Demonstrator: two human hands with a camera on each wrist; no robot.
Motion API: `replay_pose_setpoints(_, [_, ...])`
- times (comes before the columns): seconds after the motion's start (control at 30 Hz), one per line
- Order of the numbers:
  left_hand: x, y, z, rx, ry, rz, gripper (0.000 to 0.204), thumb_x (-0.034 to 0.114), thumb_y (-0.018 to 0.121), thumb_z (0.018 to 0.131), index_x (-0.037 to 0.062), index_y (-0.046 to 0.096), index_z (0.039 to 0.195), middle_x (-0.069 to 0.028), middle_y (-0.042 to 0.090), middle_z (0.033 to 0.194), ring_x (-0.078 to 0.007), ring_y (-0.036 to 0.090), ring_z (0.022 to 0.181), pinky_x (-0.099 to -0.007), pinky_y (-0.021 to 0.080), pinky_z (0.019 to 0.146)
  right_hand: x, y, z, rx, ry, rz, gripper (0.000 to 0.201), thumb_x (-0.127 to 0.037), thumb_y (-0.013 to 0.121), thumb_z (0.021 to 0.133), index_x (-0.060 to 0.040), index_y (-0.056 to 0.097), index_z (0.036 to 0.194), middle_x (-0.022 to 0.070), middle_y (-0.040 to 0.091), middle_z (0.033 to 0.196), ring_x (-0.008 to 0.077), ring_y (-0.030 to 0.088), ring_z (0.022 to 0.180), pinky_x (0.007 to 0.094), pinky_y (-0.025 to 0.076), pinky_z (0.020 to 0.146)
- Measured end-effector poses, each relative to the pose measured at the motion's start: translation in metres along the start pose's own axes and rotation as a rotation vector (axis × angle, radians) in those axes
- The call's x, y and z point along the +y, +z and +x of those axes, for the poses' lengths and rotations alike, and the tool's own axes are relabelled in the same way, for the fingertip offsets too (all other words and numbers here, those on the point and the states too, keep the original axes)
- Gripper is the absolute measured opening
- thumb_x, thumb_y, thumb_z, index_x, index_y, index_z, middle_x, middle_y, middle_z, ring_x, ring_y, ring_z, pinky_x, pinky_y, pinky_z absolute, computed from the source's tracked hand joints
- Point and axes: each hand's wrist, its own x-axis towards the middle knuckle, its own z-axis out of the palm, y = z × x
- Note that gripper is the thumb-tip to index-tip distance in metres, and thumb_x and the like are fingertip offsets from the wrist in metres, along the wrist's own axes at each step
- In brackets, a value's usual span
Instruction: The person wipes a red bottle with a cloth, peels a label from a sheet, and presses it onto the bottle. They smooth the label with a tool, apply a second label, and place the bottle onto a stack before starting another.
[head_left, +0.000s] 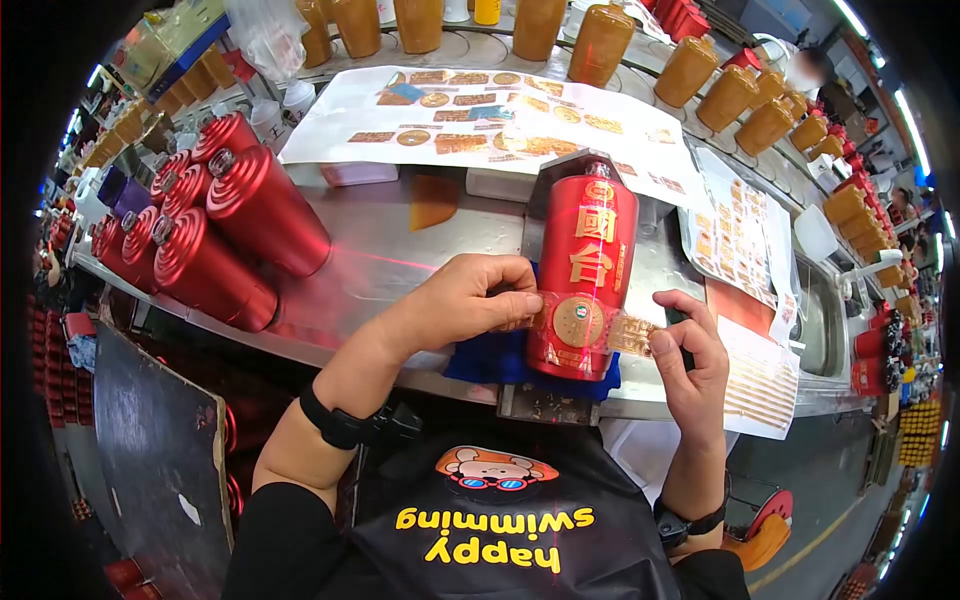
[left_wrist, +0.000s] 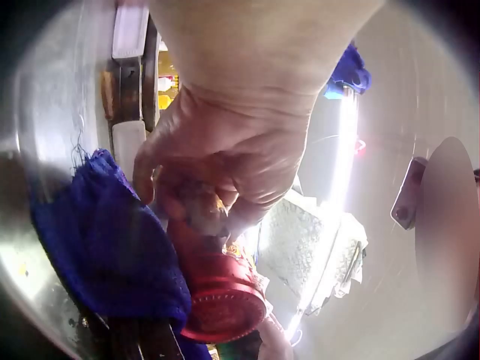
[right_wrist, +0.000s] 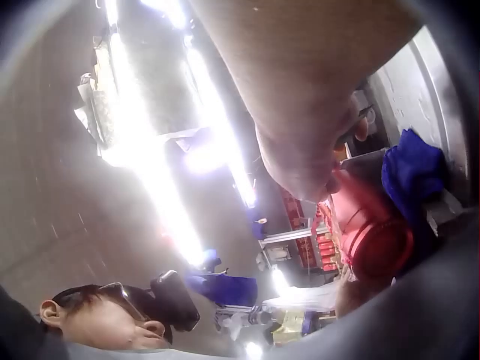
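Note:
A red bottle (head_left: 590, 250) with gold characters and a round gold emblem lies on a blue cloth (head_left: 480, 362) at the table's near edge, its neck pointing away. Across its lower part runs a clear strip with gold print (head_left: 632, 336). The left hand (head_left: 480, 295) pinches the strip's left end between thumb and curled fingers, close against the bottle. At the strip's right end, the right hand (head_left: 692, 365) pinches it between thumb and forefinger. In the left wrist view the bottle's red base (left_wrist: 225, 307) shows below the left hand (left_wrist: 232, 150).
Several red bottles (head_left: 265, 210) stand at the left of the metal table (head_left: 375, 235). Sheets of gold labels (head_left: 480, 150) lie behind the bottle, with more sheets (head_left: 735, 225) at the right. Brown bottles (head_left: 600, 45) line the back. A sink (head_left: 822, 320) is at the far right.

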Motion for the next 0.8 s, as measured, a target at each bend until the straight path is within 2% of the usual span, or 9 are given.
replay_pose_setpoints(0.4, [0.0, 0.0, 0.0, -0.004, 0.005, 0.018, 0.018, 0.018, 0.062, 0.096, 0.0016, 0.059, 0.088, -0.0007, 0.058, 0.077, -0.0076, 0.052, 0.069, -0.0247, 0.043, 0.061, 0.003, 0.0, 0.001, -0.014, 0.011, -0.002, 0.017, -0.012, 0.068, 0.089, 0.0006, 0.064, 0.079, 0.0156, 0.062, 0.115, 0.0162, 0.057, 0.084, 0.0282, 0.044, 0.072])
replay_pose_setpoints(0.5, [0.0, 0.001, 0.0, 0.013, -0.001, 0.012, 0.017, 0.016, 0.062, 0.094, 0.0007, 0.06, 0.087, -0.001, 0.06, 0.076, -0.007, 0.053, 0.069, -0.0246, 0.045, 0.061, 0.001, 0.0, 0.001, -0.042, 0.066, 0.02, 0.016, -0.011, 0.068, 0.089, 0.0004, 0.064, 0.079, 0.0155, 0.063, 0.115, 0.0165, 0.058, 0.086, 0.0277, 0.044, 0.071])
replay_pose_setpoints(0.63, [-0.004, 0.0, 0.001, 0.008, 0.023, 0.024, 0.018, 0.017, 0.061, 0.096, 0.0012, 0.059, 0.087, -0.0002, 0.057, 0.076, -0.0074, 0.051, 0.068, -0.0246, 0.043, 0.061, 0.015, 0.004, -0.001, -0.054, 0.038, 0.009, 0.013, -0.01, 0.066, 0.089, -0.0004, 0.065, 0.081, 0.0152, 0.063, 0.115, 0.0177, 0.059, 0.09, 0.0275, 0.046, 0.069])
replay_pose_setpoints(0.73, [-0.004, -0.002, -0.001, 0.008, -0.004, 0.073, 0.015, 0.015, 0.062, 0.094, 0.0006, 0.058, 0.09, -0.0033, 0.059, 0.082, -0.0092, 0.054, 0.073, -0.0258, 0.045, 0.065, 0.019, 0.006, -0.003, -0.031, 0.065, -0.05, 0.008, -0.009, 0.066, 0.089, -0.0011, 0.066, 0.086, 0.0155, 0.062, 0.117, 0.0193, 0.061, 0.093, 0.0279, 0.048, 0.068])
replay_pose_setpoints(0.8, [-0.012, -0.002, -0.003, 0.17, 0.136, 0.317, 0.017, 0.016, 0.063, 0.091, 0.0012, 0.057, 0.095, -0.0059, 0.06, 0.088, -0.0149, 0.056, 0.08, -0.0295, 0.046, 0.075, 0.02, 0.009, -0.004, 0.036, 0.055, -0.152, 0.006, -0.007, 0.065, 0.088, -0.0016, 0.066, 0.089, 0.0159, 0.062, 0.119, 0.0205, 0.061, 0.094, 0.0283, 0.049, 0.068])
